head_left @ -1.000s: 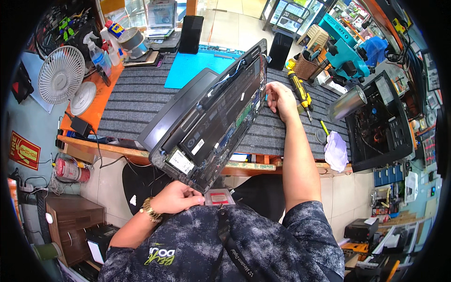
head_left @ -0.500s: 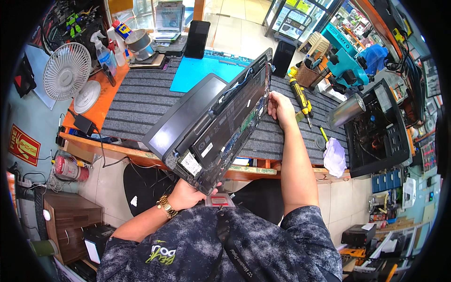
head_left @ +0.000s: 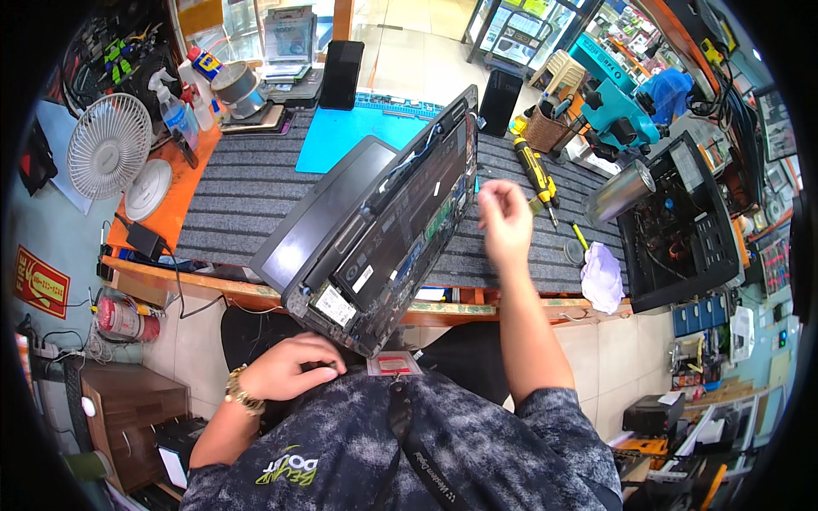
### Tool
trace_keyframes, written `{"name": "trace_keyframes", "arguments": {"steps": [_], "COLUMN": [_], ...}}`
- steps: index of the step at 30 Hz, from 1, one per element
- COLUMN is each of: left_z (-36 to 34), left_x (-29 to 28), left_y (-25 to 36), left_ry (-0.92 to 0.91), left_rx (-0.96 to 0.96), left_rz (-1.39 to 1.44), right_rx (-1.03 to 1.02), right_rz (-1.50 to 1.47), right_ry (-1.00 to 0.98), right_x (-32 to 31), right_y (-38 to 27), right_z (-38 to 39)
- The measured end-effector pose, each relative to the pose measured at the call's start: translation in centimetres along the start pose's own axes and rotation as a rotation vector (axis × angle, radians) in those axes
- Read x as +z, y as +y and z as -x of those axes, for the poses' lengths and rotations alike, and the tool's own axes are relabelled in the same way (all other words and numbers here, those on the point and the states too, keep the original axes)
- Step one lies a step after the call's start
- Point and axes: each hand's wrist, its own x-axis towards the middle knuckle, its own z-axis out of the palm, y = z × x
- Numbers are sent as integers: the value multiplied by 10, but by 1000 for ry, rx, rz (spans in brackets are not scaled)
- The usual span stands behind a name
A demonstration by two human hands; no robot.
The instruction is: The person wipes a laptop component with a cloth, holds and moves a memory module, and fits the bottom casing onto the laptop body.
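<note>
A laptop (head_left: pixel 396 247) with its bottom cover off stands tilted at the desk's front edge, its lid (head_left: pixel 328 213) partly unfolded behind it. Its battery (head_left: pixel 368 268), green memory area and a pale-labelled drive (head_left: pixel 332 305) are exposed. My left hand (head_left: pixel 298 366) is just off the laptop's lower corner, fingers loosely bent and thumb apart, holding nothing visible. To the right of the laptop's far end, my right hand (head_left: pixel 507 226) hovers over the grey mat, fingers curled loosely, apart from the laptop and with nothing visible in it.
A yellow electric screwdriver (head_left: pixel 535 170) lies right of the laptop. Beyond are a blue mat (head_left: pixel 349 136), two phones propped upright, and a teal microscope (head_left: pixel 622 119). At right stand a metal cylinder (head_left: pixel 620 194), a crumpled cloth (head_left: pixel 602 279) and an open black computer case (head_left: pixel 682 221); at left, a fan (head_left: pixel 108 146).
Both hands have let go of the laptop: the left drew back to the left and down, the right came off its far edge. The laptop stays propped; the view shifted slightly.
</note>
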Motion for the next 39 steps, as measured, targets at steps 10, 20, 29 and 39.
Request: {"name": "trace_keyframes", "arguments": {"steps": [10, 20, 29, 39], "left_z": [-38, -60, -54, -59], "left_x": [5, 24, 24, 28], "left_y": [74, 81, 73, 76], "left_ry": [521, 780, 745, 760], "left_rx": [352, 277, 216, 242], "left_rz": [795, 484, 486, 529], "right_rx": [-122, -138, -123, -124], "right_rz": [109, 119, 104, 120], "right_ry": [67, 87, 93, 77], "right_x": [50, 49, 50, 48], "right_y": [-34, -32, -34, -32], "right_z": [69, 73, 72, 73]}}
